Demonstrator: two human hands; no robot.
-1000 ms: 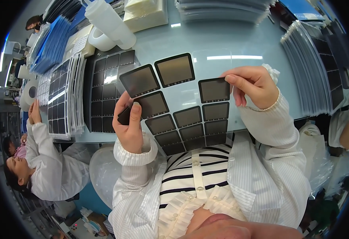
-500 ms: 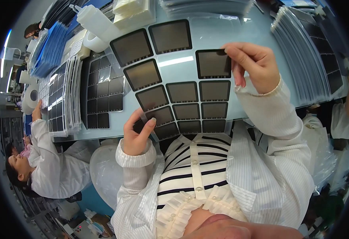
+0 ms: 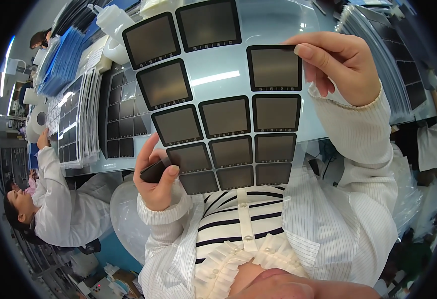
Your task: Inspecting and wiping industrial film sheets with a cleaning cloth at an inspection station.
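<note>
Right hand [image 3: 345, 65]: thumb and fingers pinched together on the upper right corner of one dark panel [image 3: 274, 68], second row of the clear sheet [image 3: 218, 79]. Left hand [image 3: 153, 184]: fingers curled round a loose piece [image 3: 152, 172], dark, count unclear; thumb by the sheet's lower left edge.

Sheet itself held up before the person's chest, tilted. Thirteen panels on it; two places bare, top right and middle of second row. By this count the sheet is mostly full; which way the work runs, cannot tell.

Left of the sheet: upright stack [image 3: 71, 124] of similar sheets. Beyond its upper left: white bottle [image 3: 112, 22]. Right of it: second stack [image 3: 378, 60].
</note>
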